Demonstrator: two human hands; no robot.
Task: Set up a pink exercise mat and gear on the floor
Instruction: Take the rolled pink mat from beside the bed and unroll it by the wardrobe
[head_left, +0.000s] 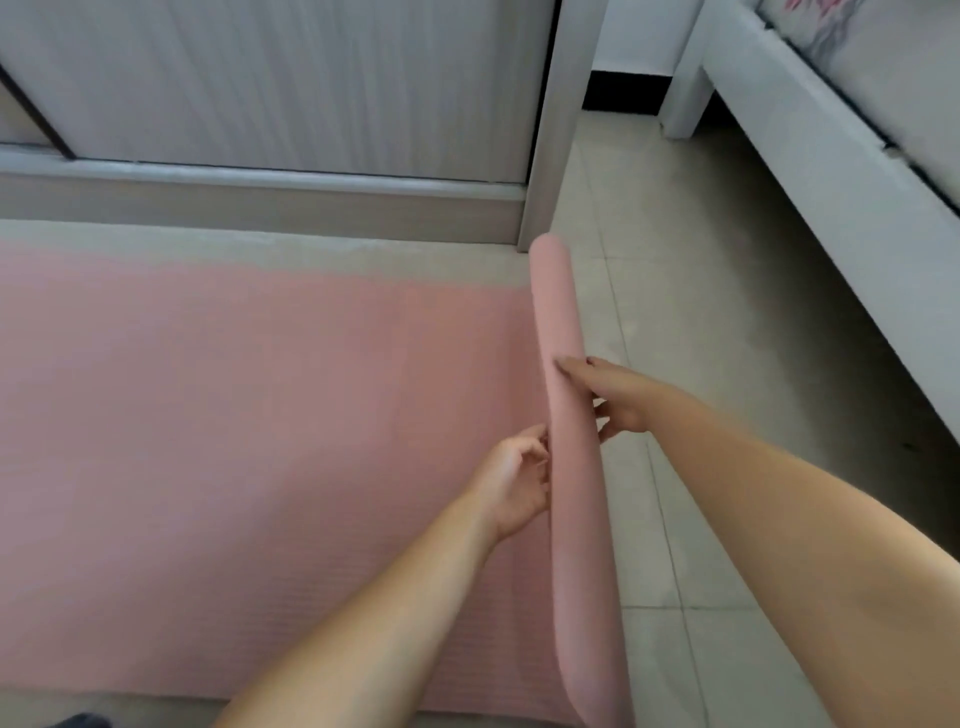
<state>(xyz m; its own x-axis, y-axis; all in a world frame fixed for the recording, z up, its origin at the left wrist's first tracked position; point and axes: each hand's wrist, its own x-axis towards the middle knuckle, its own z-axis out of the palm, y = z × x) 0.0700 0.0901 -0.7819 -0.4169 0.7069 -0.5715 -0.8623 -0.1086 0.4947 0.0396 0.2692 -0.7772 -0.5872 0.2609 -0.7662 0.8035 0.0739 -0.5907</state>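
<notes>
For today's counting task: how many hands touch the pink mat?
2. The left hand is on the roll's left side; the right hand rests on its right side.

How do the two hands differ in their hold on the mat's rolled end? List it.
The left hand sits on the flat-mat side of the rolled end, fingers curled against it; the right hand sits on the tiled-floor side, fingers stretched flat along it. The left hand is nearer the camera; the right reaches farther up the roll. Both are bare and touch the same pink mat.
</notes>
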